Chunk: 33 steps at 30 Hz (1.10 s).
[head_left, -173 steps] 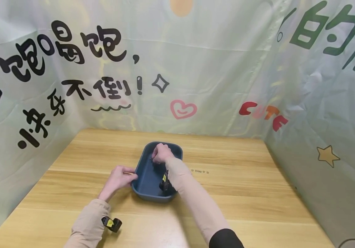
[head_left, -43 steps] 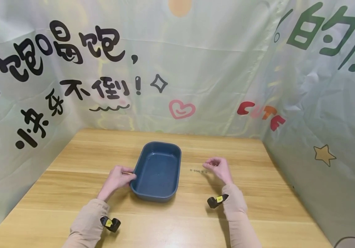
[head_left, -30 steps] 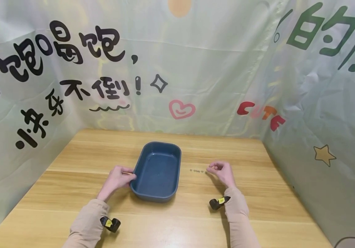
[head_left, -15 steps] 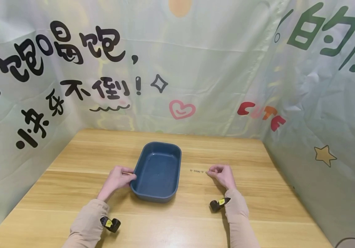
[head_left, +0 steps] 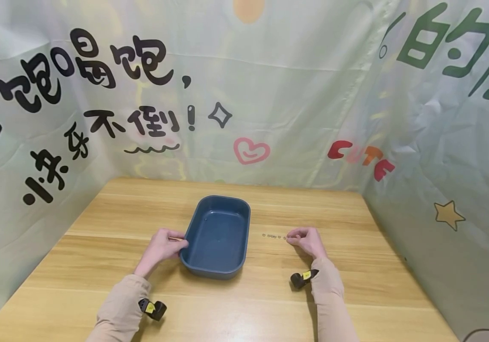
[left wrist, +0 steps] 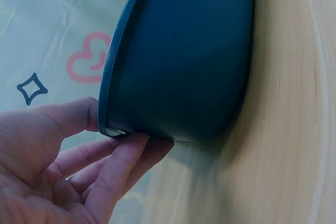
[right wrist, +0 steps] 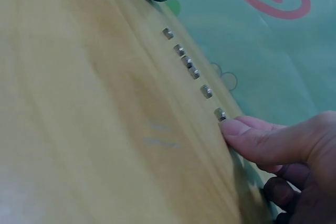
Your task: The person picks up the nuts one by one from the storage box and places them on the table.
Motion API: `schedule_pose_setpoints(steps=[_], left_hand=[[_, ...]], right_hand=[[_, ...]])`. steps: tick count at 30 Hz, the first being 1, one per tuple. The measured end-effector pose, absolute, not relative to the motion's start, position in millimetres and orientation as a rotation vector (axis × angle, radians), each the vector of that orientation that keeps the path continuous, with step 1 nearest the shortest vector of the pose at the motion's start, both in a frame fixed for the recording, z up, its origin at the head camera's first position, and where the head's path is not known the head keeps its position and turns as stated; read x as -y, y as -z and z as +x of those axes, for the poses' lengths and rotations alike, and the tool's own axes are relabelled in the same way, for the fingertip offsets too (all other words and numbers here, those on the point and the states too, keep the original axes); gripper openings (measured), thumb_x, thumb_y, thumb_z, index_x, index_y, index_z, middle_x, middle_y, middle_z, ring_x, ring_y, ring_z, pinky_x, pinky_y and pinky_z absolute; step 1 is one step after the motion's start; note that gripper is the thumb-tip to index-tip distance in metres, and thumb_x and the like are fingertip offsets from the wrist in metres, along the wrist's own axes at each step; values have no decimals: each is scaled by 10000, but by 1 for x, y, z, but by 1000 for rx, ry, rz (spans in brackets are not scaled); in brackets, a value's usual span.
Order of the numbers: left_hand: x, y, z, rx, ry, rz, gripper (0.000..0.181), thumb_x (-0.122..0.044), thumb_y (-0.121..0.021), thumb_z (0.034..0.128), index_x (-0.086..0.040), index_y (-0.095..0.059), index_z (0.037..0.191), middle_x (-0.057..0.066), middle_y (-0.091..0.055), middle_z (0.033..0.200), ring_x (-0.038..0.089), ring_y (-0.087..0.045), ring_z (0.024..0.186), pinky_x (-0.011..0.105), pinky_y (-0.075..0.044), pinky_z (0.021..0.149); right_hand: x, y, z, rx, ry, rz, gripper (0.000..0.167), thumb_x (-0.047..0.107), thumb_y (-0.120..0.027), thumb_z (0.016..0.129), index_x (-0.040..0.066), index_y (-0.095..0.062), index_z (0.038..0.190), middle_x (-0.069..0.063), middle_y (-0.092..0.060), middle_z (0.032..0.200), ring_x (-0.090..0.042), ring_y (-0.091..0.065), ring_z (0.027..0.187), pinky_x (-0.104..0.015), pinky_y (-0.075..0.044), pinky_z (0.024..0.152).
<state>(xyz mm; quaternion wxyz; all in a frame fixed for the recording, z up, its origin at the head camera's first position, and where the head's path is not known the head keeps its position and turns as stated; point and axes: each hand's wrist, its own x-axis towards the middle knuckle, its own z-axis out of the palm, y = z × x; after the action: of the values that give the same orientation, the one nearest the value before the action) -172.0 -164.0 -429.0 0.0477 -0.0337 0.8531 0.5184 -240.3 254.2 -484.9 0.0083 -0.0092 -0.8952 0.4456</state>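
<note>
A deep blue plastic tray stands on the wooden table, its inside facing up. At its left side, my left hand holds the edge. The left wrist view shows the thumb and fingers at the rim and outer wall of the tray. To the right of the tray lies a row of small shiny metal nuts. My right hand is at the row's right end, thumb and forefinger pinched together against the last nut. What sits between those fingertips is mostly hidden.
Printed cloth walls close off the back and both sides of the wooden table. Each wrist carries a small black camera on the sleeve. A dark cable shows at the lower right.
My right hand was inside the tray, then came out to the row's right end. Over the last second it has lowered to the table there. The left hand stays at the tray.
</note>
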Motion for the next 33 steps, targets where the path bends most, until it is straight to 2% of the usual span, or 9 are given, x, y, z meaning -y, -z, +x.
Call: schedule_pose_setpoints(steps=[3,5,9,13,16,23,30,33], left_hand=[[164,429,-173,-2601,-1583,-101,390,-50,-707,825,154,-666,1155,311,-736,1021,187,-738,756,393,-665,712],[164,429,-172,-2599,-1588,-103,392,-49,-706,824,157,-664,1155,313,-735,1021,188,-738,758,393,-665,712],[164,430,-173,-2595,-1594,-101,394,-50,-704,823,158,-662,1155,311,-736,1021,184,-737,761,395,-665,714],[164,430,-173,-2586,-1606,-97,392,-46,-701,819,163,-662,1149,311,-737,1014,178,-735,755,394,-665,711],[164,430,-173,-2583,-1611,-95,391,-43,-701,818,166,-661,1147,315,-735,1015,192,-741,764,396,-665,712],[165,429,-173,-2595,-1582,-93,391,-47,-703,828,156,-660,1159,311,-733,1035,231,-753,804,397,-665,726],[164,430,-173,-2597,-1579,-89,392,-49,-704,826,157,-662,1158,311,-734,1033,227,-752,798,398,-665,727],[164,430,-172,-2598,-1576,-86,392,-47,-705,827,159,-662,1157,315,-732,1036,229,-752,807,398,-665,728]], right_hand=[[-255,484,-240,2826,-1396,-23,153,105,-785,834,19,-774,960,-170,-765,1084,-304,-667,1081,-459,-521,1020],[-255,483,-240,2844,-1404,-20,159,105,-782,835,15,-772,966,-177,-758,1108,-325,-659,1106,-490,-507,1042],[-256,480,-242,2880,-1392,-4,176,117,-793,826,20,-774,972,-164,-761,1092,-252,-660,1020,-349,-520,933],[-257,478,-244,2896,-1383,18,174,118,-801,821,23,-775,964,-140,-768,1028,-155,-621,900,-239,-472,812],[-258,479,-244,2901,-1378,20,164,114,-803,821,27,-776,957,-128,-770,1003,-132,-599,860,-227,-465,788],[-258,480,-244,2907,-1378,15,177,125,-801,827,34,-777,977,-128,-768,1022,-144,-616,896,-231,-473,803],[-257,479,-244,2893,-1416,30,190,108,-797,825,16,-769,988,-117,-762,972,-125,-574,819,-223,-453,766],[-257,479,-242,2888,-1437,30,218,114,-794,830,10,-762,1019,-137,-757,1007,-156,-593,863,-238,-466,790]])
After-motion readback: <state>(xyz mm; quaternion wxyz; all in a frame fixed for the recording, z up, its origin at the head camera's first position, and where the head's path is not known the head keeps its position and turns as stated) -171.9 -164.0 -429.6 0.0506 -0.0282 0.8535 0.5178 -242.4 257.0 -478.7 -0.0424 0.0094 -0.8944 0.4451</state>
